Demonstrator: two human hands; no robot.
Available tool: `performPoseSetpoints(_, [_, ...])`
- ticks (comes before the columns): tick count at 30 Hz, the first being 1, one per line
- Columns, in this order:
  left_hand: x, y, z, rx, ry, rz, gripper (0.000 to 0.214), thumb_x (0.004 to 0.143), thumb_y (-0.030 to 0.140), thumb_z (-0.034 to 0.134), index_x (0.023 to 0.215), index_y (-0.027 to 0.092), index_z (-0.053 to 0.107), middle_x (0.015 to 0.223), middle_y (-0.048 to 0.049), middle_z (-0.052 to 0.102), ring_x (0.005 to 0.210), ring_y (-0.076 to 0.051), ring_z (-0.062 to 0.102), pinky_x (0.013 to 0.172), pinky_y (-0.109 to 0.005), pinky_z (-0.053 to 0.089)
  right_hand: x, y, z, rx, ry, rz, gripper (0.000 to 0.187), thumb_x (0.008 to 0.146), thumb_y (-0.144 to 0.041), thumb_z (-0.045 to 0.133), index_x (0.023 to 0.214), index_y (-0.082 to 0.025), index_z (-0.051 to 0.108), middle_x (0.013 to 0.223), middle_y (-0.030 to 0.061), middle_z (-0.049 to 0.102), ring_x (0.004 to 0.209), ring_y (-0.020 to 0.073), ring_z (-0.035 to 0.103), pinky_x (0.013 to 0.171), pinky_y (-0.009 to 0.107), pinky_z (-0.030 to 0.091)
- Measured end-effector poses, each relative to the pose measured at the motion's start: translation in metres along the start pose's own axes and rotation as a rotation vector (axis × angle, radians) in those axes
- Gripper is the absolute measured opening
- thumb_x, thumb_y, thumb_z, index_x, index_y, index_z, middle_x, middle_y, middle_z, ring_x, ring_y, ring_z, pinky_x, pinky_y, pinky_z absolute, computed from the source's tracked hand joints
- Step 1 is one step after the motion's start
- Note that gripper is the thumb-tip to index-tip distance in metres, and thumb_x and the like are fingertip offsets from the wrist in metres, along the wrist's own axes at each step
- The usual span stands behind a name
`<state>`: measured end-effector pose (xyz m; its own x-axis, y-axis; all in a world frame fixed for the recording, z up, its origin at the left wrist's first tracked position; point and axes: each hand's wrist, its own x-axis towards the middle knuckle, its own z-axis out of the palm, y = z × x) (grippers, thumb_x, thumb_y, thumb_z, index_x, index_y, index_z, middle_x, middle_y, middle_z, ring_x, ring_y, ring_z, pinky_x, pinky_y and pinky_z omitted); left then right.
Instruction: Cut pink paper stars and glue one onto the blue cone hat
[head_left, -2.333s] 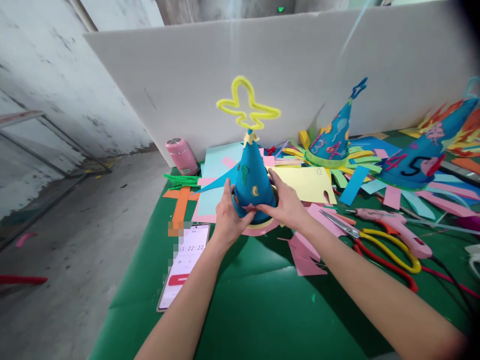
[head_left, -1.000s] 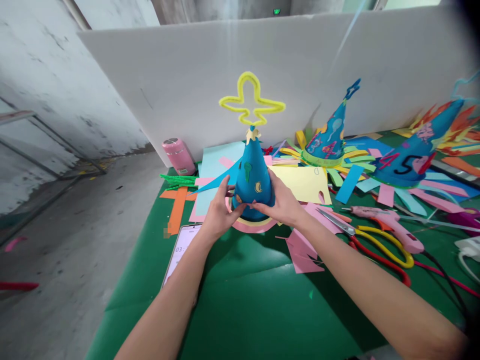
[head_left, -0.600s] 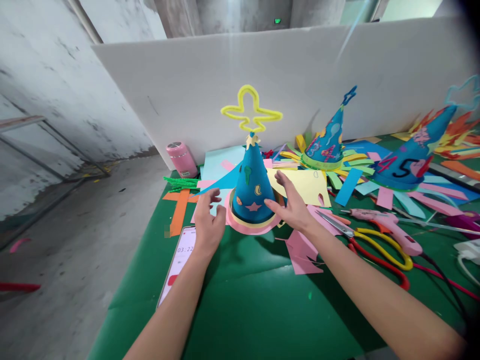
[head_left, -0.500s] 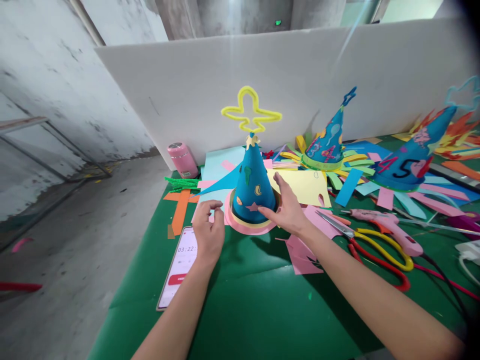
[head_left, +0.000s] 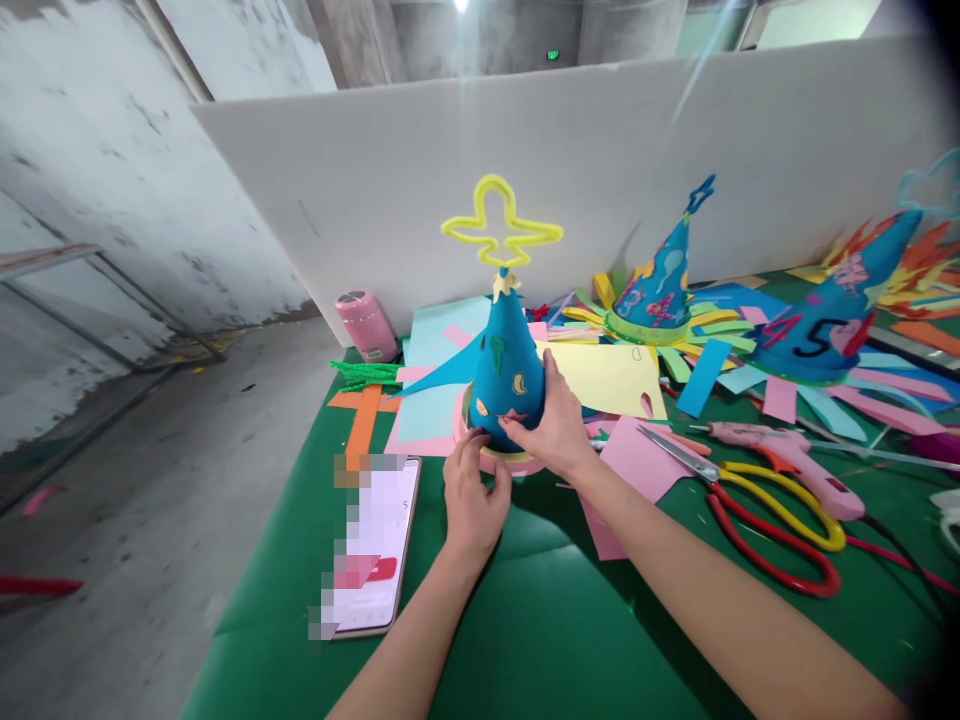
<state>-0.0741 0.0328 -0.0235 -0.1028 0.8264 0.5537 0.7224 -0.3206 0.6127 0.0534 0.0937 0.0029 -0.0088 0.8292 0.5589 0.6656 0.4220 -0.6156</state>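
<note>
A blue cone party hat point(head_left: 504, 370) stands upright in front of me, with small paper shapes stuck on and a pink and cream brim at its base. On its tip is a yellow fuzzy-wire shape point(head_left: 502, 235). My right hand point(head_left: 559, 425) is curved round the hat's lower right side, its thumb on the pink star near the bottom. With curled fingers, my left hand point(head_left: 474, 495) grips the brim at the lower left. A phone point(head_left: 379, 560), its screen partly blurred, lies left of my left wrist.
Scissors point(head_left: 780, 510) and a pink glue gun point(head_left: 795, 465) lie at right, near pink paper point(head_left: 645, 460). Two more decorated hats, one nearer point(head_left: 814, 320) and one farther point(head_left: 656, 285), stand behind. A pink bottle point(head_left: 366, 325) and green pipe cleaners point(head_left: 364, 375) are at left. A white board point(head_left: 375, 180) closes the back.
My left hand has moved right from beside the phone onto the hat's brim. My right hand has closed in against the hat, which has turned slightly.
</note>
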Motion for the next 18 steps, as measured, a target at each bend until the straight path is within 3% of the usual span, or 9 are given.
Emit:
performPoseSetpoints(7, [-0.001,-0.002,0.001,0.055,0.002,0.036,0.026,0.076,0.017,0.049,0.102,0.015,0.051,0.107,-0.0142,0.059,0.105,-0.025,0.053,0.087,-0.042,0.042,0.0,0.002,0.005,-0.009,0.013,0.005,0.098,0.061,-0.046,0.063,0.137,-0.009,0.013,0.129,0.0215,0.041,0.118,0.0344,0.039,0.091,0.051,0.035])
performPoseSetpoints(12, [0.008,-0.005,-0.003,0.135,0.04,0.026,0.019,0.08,0.023,0.047,0.097,0.018,0.052,0.093,-0.0095,0.064,0.088,-0.023,0.058,0.076,-0.039,0.044,-0.001,0.003,0.003,-0.02,-0.007,0.018,0.1,0.06,-0.051,0.062,0.137,-0.013,0.011,0.133,0.0199,0.038,0.12,0.0354,0.037,0.092,0.053,0.032])
performPoseSetpoints(18, [0.03,0.002,-0.007,0.298,0.046,0.066,0.019,0.077,0.025,0.049,0.093,0.017,0.055,0.088,-0.0122,0.064,0.091,-0.03,0.054,0.082,-0.048,0.031,-0.001,0.0,0.0,-0.022,-0.029,0.049,0.099,0.061,-0.05,0.061,0.138,-0.014,0.01,0.133,0.0194,0.037,0.12,0.0351,0.036,0.093,0.054,0.03])
